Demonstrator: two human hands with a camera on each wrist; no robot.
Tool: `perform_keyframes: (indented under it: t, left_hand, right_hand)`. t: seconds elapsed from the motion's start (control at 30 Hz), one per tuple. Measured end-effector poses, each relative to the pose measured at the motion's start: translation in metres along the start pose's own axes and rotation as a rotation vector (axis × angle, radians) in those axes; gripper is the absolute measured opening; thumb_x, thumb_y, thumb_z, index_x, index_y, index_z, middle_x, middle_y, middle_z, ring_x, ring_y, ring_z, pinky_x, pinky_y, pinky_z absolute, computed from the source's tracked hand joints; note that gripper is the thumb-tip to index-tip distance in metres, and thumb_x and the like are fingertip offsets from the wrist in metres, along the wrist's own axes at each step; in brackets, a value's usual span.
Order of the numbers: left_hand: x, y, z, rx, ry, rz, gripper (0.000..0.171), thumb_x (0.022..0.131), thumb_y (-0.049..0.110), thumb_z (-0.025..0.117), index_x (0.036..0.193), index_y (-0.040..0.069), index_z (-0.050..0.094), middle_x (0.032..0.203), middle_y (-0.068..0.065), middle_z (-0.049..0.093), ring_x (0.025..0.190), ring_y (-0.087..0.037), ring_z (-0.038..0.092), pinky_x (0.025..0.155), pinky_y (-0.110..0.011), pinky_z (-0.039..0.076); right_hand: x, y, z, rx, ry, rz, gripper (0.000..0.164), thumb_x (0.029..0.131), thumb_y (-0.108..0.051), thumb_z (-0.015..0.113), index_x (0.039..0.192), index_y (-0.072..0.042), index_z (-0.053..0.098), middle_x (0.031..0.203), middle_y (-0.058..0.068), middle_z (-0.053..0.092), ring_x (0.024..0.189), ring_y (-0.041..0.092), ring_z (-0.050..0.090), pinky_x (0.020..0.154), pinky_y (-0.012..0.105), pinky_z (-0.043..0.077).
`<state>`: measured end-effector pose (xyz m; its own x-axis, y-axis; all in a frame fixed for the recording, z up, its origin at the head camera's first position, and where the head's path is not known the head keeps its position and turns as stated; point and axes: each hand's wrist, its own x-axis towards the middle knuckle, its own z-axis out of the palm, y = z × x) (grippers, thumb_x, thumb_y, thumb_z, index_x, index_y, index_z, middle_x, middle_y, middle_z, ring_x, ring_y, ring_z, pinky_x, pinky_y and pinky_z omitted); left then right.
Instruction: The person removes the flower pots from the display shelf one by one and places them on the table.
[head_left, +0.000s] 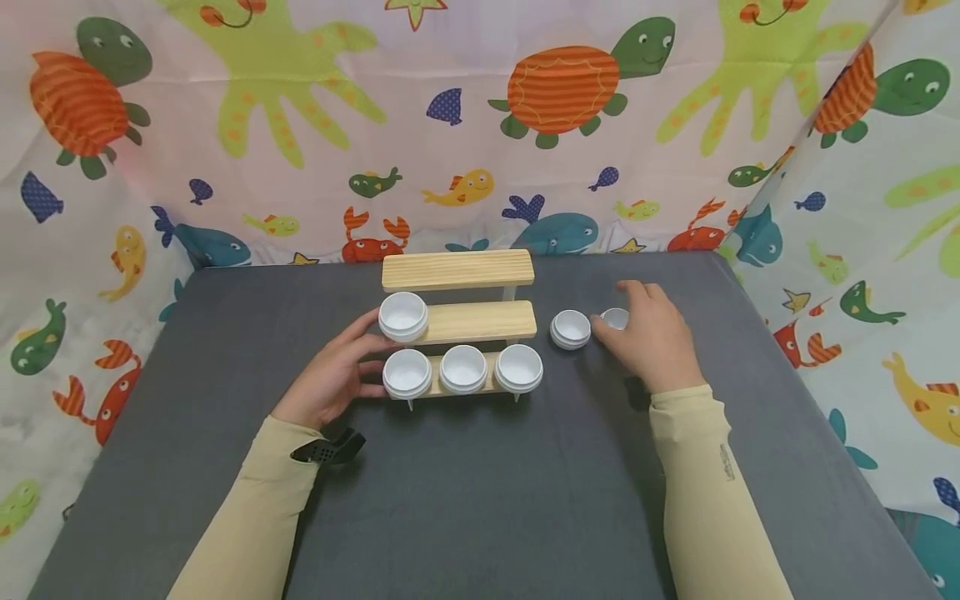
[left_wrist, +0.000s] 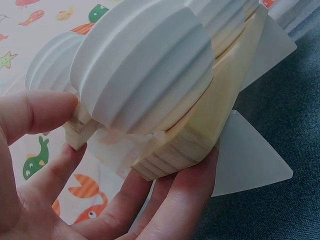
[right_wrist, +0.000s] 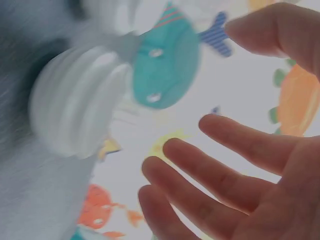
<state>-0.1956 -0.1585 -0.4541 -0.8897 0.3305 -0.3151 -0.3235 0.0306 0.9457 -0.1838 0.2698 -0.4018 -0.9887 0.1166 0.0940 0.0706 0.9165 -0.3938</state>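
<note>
Cups (head_left: 462, 369): matt, ridged; shelves (head_left: 458, 270): smooth wd w/ grain; tabletop (head_left: 480, 492): cloth.

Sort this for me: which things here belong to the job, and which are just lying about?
In the job:
tiered wooden stand, gripped by the left hand
four white bowls on it
two white bowls beside it, near the right hand

Only surroundings:
gray table underneath
sea-animal cloth behind
black strap at the left wrist

Downward head view (wrist views close)
</note>
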Motion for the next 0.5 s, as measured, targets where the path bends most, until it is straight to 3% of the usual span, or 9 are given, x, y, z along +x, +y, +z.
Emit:
perform_keyframes:
  t: [0.17,0.3,0.4,0.5]
  left_hand:
    - [0.003,-0.001,0.0,-0.001,-0.008,0.009,0.067,0.107,0.036,0.064,0.167,0.043,0.035,0.157,-0.013,0.052,0.121,-0.032,0.067,0.083,-0.044,0.065]
    - [0.003,-0.001,-0.001,-0.008,-0.016,0.021,0.066,0.107,0.034,0.063,0.167,0.042,0.035,0.155,-0.013,0.054,0.117,-0.03,0.07,0.082,-0.046,0.065]
    - [0.003,-0.002,-0.002,-0.013,-0.018,0.024,0.067,0.107,0.034,0.063,0.167,0.041,0.035,0.155,-0.013,0.053,0.117,-0.029,0.07,0.082,-0.046,0.065]
    - [0.002,-0.002,-0.003,-0.007,-0.014,0.019,0.068,0.107,0.035,0.064,0.168,0.041,0.034,0.156,-0.014,0.053,0.119,-0.031,0.069,0.082,-0.047,0.065]
  right_hand:
    - [-0.018,-0.041,-0.01,0.01,0.098,-0.09,0.068,0.098,-0.04,0.074,0.151,-0.002,0.056,0.149,0.026,0.058,0.13,0.047,0.062,0.104,0.069,0.053]
    - [-0.03,-0.083,-0.017,0.029,0.188,-0.29,0.063,0.096,-0.036,0.078,0.147,-0.001,0.061,0.143,0.023,0.065,0.125,0.042,0.067,0.101,0.063,0.058]
    - [-0.035,-0.117,-0.024,0.053,0.196,-0.457,0.061,0.096,-0.034,0.078,0.146,-0.002,0.063,0.14,0.02,0.067,0.124,0.038,0.068,0.1,0.057,0.06]
    - [-0.038,-0.15,-0.023,0.063,0.14,-0.574,0.06,0.098,-0.035,0.077,0.147,-0.004,0.062,0.14,0.016,0.067,0.124,0.033,0.067,0.1,0.052,0.061]
